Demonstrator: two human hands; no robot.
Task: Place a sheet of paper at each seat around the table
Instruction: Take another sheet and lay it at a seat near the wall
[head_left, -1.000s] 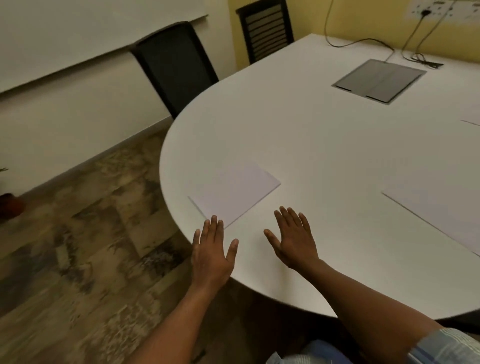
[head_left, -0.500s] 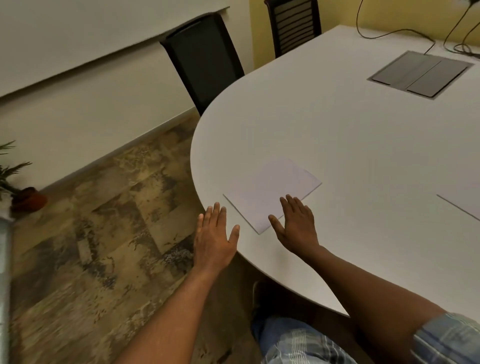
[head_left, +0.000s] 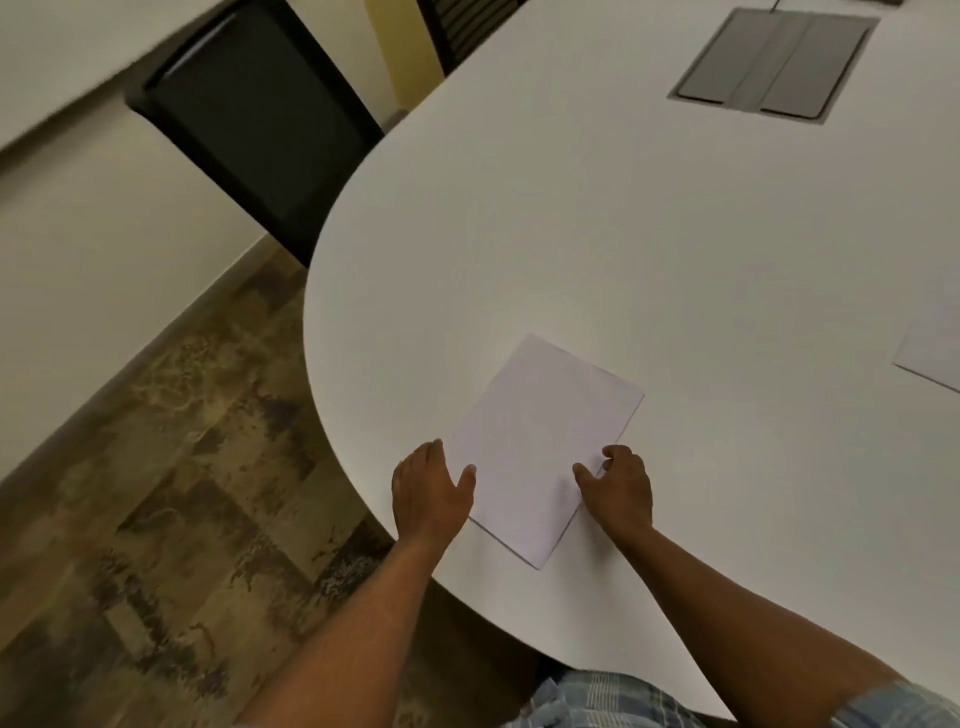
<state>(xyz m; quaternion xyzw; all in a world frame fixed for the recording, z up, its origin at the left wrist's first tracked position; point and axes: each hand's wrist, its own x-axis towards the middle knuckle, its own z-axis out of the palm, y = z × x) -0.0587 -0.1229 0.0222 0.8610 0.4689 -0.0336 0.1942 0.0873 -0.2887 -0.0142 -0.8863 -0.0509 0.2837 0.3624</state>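
Observation:
A white sheet of paper (head_left: 540, 441) lies flat on the white table (head_left: 571, 234), close to its rounded near-left edge and turned at an angle. My left hand (head_left: 428, 491) sits at the sheet's left edge, thumb on the paper and fingers bent down at the table rim. My right hand (head_left: 621, 491) is at the sheet's right edge, thumb on the paper and fingers curled at the border. A second sheet (head_left: 932, 358) shows partly at the right edge of the view.
A black chair (head_left: 260, 119) stands at the table's far-left curve, with a second chair (head_left: 457, 26) behind it by the yellow wall. A grey cable hatch (head_left: 774, 65) is set into the tabletop at the back. Patterned floor lies to the left.
Both hands moved forward from the table edge onto the two sides of the sheet. The sheet now lies more lengthwise away from me, and the view has shifted left and closer.

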